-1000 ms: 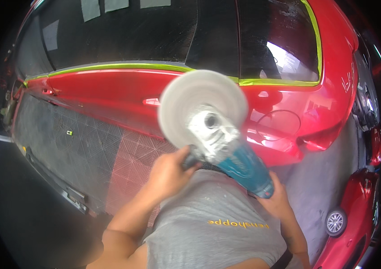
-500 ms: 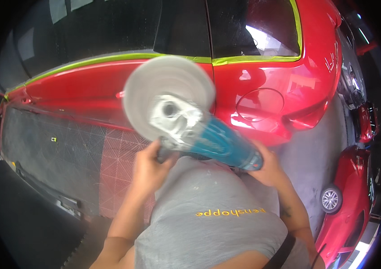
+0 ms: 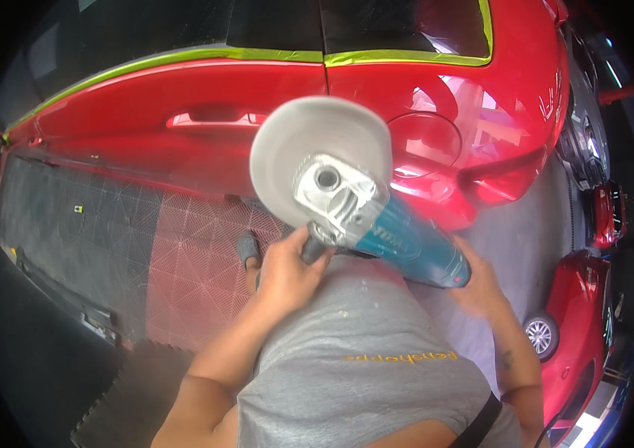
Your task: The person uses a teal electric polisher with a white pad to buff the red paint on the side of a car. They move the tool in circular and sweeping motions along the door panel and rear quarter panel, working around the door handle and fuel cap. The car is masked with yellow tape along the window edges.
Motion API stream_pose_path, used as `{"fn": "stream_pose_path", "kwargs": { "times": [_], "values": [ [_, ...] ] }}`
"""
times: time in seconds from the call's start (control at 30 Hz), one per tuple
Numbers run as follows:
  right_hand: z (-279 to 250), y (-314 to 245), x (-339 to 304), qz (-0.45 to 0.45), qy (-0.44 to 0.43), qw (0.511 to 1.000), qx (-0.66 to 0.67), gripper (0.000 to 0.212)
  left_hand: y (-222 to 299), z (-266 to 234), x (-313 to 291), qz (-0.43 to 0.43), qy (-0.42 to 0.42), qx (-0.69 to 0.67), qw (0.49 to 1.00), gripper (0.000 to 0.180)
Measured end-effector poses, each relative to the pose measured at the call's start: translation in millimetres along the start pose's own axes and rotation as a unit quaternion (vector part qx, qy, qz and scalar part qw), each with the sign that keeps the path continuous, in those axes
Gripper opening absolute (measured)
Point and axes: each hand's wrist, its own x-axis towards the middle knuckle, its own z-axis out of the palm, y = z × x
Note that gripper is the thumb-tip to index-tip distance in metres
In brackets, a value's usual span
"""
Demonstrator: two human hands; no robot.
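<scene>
A teal car polisher [image 3: 414, 246] with a silver metal head and a round whitish pad [image 3: 276, 160] is held up in front of my body. My left hand [image 3: 291, 272] is closed round its dark side handle, just below the metal head. At the back end of the teal body, my right hand [image 3: 479, 284] grips the casing, its fingers partly hidden behind it. Beyond the pad stands a red car [image 3: 138, 93] with a door handle and a round fuel flap. Whether the pad touches the paint, I cannot tell.
Yellow-green masking tape [image 3: 399, 57] edges the car's windows. Grey and red floor tiles [image 3: 197, 261] lie at left, with my shoe [image 3: 246, 246] on them. Another red car [image 3: 574, 328] stands at right, and a dark cord [image 3: 552, 425] runs beside my right arm.
The polisher and both hands have shifted to the right in view. The car's windows and tape now sit higher in the picture, and the door handle and my shoe have come into sight.
</scene>
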Motion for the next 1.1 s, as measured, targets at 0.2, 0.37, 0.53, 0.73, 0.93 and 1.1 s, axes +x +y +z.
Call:
{"fn": "stream_pose_path", "kwargs": {
  "times": [0.2,0.37,0.53,0.73,0.93,1.1],
  "values": [
    [-10.6,-24.1,31.5,-0.050,0.053,0.997,0.010,0.083,36.4,-28.6,33.8,-0.004,0.025,0.003,1.000,0.026],
    [-29.8,-8.5,14.5,-0.056,0.015,0.997,-0.044,0.083,8.2,12.7,12.9,0.019,0.016,-0.061,0.998,0.027],
    [-33.6,10.4,-6.0,-0.069,0.035,0.996,-0.048,0.079,5.7,36.1,3.4,0.030,-0.001,-0.066,0.997,0.027],
    [-71.2,-54.6,9.5,-0.070,0.119,0.984,-0.110,0.077,36.9,13.3,61.1,0.046,0.029,-0.067,0.996,0.024],
    [-83.2,-48.3,-12.6,-0.099,0.116,0.972,-0.177,0.080,-3.0,77.7,53.9,0.106,0.022,-0.160,0.981,0.025],
    [-64.9,-20.1,-16.2,-0.068,0.074,0.978,-0.185,0.080,-30.2,95.0,26.2,0.064,0.016,-0.168,0.984,0.028]
  ]
}}
